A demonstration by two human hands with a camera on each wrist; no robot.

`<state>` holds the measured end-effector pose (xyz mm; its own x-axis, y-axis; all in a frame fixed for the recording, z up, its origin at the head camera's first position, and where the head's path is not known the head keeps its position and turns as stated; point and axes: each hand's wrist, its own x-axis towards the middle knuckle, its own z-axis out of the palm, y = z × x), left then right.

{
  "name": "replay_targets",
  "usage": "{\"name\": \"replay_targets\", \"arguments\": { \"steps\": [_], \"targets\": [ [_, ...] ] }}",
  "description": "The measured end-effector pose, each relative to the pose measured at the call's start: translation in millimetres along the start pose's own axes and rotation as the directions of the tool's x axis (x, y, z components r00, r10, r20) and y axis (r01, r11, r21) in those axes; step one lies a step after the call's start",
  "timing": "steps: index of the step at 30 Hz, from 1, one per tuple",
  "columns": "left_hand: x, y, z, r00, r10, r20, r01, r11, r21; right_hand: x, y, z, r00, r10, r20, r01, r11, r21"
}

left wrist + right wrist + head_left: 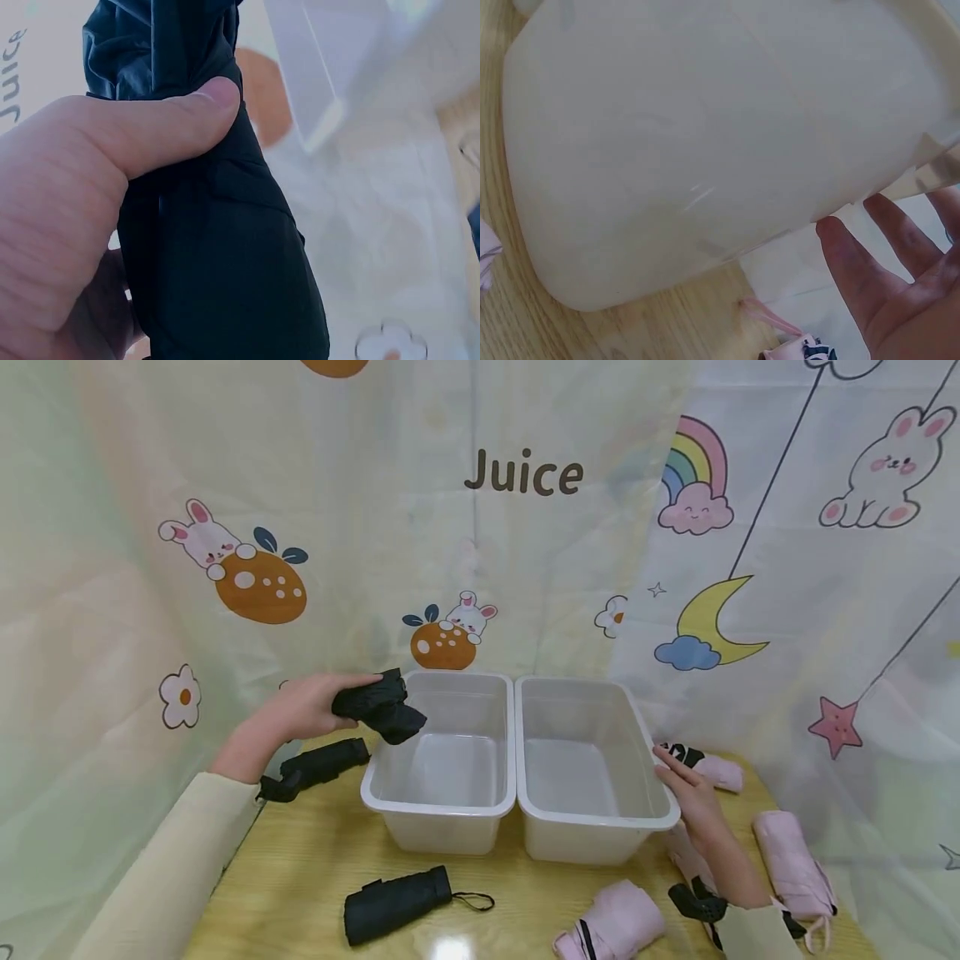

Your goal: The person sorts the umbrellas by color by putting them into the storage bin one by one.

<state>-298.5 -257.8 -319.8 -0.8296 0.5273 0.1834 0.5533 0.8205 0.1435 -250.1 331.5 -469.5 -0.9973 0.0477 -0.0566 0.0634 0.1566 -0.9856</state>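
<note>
The left hand (303,710) grasps a folded black umbrella (381,705), its crinkled matte fabric bunched under the thumb, above the left translucent plastic bin (438,806). The right hand (693,797), fingers straight and released, rests against the right bin (600,818) on the glossy wooden worktop (300,877), pale pink umbrellas (795,864) lying nearby.

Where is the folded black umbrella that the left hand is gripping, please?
In the head view, the folded black umbrella sits in the left hand, above the left white plastic bin's back-left corner.
</note>
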Motion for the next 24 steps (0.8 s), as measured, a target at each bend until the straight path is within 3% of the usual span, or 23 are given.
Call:
{"name": "replay_targets", "arguments": {
  "steps": [9, 17, 24],
  "targets": [
    [53.4, 20.6, 10.1, 0.998, 0.051, 0.038, -0.048, 0.997, -0.066, 1, 1, -1, 1.0, -0.004, 0.02, 0.004, 1.0, 0.012],
    [91.1, 36.4, 32.9, 0.993, 0.081, 0.088, -0.065, 0.984, -0.165, -6, 11, 0, 1.0, -0.017, 0.025, 0.017, 1.0, 0.006],
    [125.3, 39.5, 47.5, 0.989, 0.132, 0.061, -0.111, 0.957, -0.267, 1, 9, -1, 0.998, -0.055, 0.009, 0.054, 0.998, 0.028]
  ]
}}
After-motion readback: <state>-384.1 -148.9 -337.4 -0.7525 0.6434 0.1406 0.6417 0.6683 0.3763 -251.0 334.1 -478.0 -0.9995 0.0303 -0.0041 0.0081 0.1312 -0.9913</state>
